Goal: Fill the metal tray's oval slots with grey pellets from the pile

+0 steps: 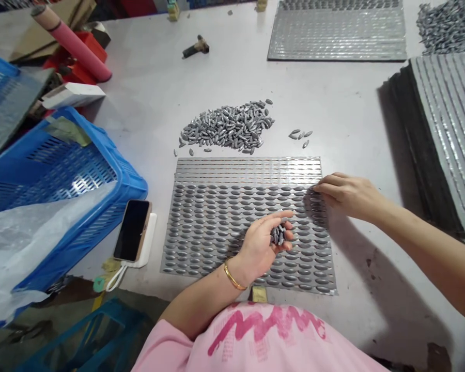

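Note:
My left hand (260,243) is cupped, palm up, around a handful of small grey spindle-shaped pieces (279,235), above the middle of a ridged silver sheet (248,168). Rows of the same pieces (205,227) lie on most of that sheet, while the ridges along its far side are bare. At the sheet's right edge, my right hand (344,194) has its thumb and fingers pinched together by the end of the farthest filled row. Whatever is between those fingertips is hidden. Beyond the sheet lies a loose pile of grey pieces (228,125), with several strays (301,135) to its right.
At left stands a blue plastic crate (134,181) with plastic film inside, beside a phone (132,230) on a white power bank. A stack of ridged sheets (449,139) stands at right. Farther back are another sheet (333,33), a second pile (449,26) and a dark tool (196,47).

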`<state>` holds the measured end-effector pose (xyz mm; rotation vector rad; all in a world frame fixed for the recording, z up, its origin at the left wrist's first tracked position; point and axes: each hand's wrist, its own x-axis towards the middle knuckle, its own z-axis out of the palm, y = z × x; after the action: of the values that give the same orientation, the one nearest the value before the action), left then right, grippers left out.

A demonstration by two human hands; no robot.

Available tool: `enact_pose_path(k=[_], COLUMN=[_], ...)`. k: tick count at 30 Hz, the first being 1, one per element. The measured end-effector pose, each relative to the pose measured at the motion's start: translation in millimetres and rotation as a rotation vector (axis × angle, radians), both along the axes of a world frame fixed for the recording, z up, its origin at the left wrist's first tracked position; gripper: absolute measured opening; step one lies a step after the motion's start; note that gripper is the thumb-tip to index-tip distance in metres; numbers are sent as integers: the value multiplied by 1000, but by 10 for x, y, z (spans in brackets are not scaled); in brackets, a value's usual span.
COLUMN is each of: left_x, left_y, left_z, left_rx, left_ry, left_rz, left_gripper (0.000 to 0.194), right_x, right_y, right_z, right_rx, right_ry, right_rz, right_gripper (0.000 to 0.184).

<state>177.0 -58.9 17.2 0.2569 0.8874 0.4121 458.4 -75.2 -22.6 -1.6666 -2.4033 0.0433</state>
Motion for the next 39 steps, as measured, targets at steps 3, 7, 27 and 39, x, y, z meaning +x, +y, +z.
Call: enact_pose_path(k=[3, 7, 27, 39], left_x=[-167, -412, -1611, -1955], left_y=[34, 67, 370, 817], left_z=[41, 76, 9, -105], left_rx=[34, 88, 292, 156], left_ry=[28, 51, 16, -14], left_rz=[40, 96, 444, 666], left_gripper=[21, 21, 27, 21], right_x=[-147, -738, -2709, -3086], right_y=[-8, -37, 490, 1856], right_z=[87, 322, 511, -62], right_rx=[24, -86, -546, -11], right_ry=[134, 550, 1142, 317], right_rz=[-62, -92, -350, 117], right_gripper=[22, 17, 24, 23])
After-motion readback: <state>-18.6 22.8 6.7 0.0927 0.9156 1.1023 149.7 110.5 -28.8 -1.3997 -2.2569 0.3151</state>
